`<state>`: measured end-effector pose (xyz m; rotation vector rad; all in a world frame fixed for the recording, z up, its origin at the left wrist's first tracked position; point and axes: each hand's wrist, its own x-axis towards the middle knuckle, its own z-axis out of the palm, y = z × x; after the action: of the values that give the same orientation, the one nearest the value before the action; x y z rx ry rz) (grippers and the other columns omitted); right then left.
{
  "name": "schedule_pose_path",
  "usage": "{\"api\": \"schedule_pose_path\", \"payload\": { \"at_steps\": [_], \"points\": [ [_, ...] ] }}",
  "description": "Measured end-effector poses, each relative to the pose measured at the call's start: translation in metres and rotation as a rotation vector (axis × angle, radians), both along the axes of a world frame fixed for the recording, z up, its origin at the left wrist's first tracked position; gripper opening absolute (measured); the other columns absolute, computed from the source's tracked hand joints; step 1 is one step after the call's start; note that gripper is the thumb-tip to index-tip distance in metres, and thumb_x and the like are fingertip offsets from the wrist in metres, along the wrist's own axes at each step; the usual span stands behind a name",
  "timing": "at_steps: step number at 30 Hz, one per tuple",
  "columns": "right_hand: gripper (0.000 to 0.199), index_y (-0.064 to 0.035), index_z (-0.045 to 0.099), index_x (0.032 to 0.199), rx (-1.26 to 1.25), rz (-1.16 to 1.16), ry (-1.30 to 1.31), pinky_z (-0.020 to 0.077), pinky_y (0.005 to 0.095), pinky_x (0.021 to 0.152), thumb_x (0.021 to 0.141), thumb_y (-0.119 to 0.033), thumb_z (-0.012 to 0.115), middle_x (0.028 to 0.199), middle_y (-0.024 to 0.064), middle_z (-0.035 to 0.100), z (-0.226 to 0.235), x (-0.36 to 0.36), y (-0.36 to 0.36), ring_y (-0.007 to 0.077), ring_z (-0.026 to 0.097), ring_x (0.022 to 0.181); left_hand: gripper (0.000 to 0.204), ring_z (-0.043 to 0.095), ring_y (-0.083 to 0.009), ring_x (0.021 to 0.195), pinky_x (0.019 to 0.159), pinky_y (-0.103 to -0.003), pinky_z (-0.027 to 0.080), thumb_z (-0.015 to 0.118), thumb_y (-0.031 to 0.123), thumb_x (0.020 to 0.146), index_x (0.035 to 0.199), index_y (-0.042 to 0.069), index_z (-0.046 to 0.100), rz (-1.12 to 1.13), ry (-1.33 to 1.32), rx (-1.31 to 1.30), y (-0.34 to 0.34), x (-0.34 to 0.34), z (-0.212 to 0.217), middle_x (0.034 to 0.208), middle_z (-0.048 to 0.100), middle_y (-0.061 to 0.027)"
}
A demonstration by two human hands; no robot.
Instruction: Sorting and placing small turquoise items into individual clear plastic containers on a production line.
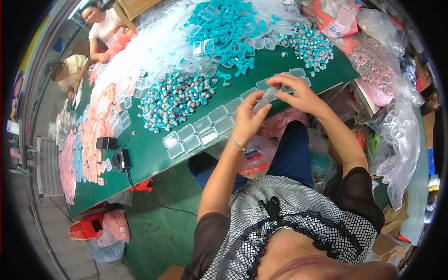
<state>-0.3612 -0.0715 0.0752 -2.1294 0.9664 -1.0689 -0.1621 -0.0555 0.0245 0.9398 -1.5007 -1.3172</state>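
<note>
Between my two hands, over the table's near edge, is a small clear plastic case (269, 95). My left hand (250, 113) has its thumb and fingers closed on the near left side of the case. My right hand (297, 93) pinches the case from the far right side with bent fingers. Two rows of similar clear cases (202, 124) lie along the green table (149, 154), running up to and behind my hands. My fingers partly hide the held case, so its contents cannot be made out.
A pile of grey-and-teal small pieces (175, 100) lies beyond the rows, with a teal heap (228, 28) behind it. Pink cases (95, 126) and two black boxes (122, 159) are at left. Plastic bags (396, 140) crowd the right. Two people sit at far left.
</note>
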Motion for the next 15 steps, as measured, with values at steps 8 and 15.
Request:
{"api": "schedule_pose_path", "payload": {
  "at_steps": [8,15],
  "points": [
    [0.018,-0.0044,0.061,0.087,-0.560,0.207,0.081,0.0474,0.0344,0.070,0.071,-0.005,0.067,0.090,0.0067,0.061,0.009,0.068,0.010,0.0265,0.059,0.085,0.026,0.060,-0.0286,0.103,0.084,-0.035,0.049,0.063,-0.007,0.069,0.093,0.004,0.061,0.313,-0.251,-0.688,0.031,0.085,0.028,0.108,0.063,-0.0129],
    [0.020,-0.0086,0.062,0.087,-0.936,0.294,0.229,0.0466,0.0361,0.074,0.067,-0.010,0.063,0.090,0.0047,0.060,0.015,0.147,0.005,0.0226,0.060,0.085,0.041,0.059,-0.0266,0.103,0.080,-0.032,0.052,0.063,-0.006,0.077,0.116,0.003,0.057,0.594,-0.251,-0.677,0.069,0.174,0.017,0.114,0.057,-0.0145]
  ]
}}
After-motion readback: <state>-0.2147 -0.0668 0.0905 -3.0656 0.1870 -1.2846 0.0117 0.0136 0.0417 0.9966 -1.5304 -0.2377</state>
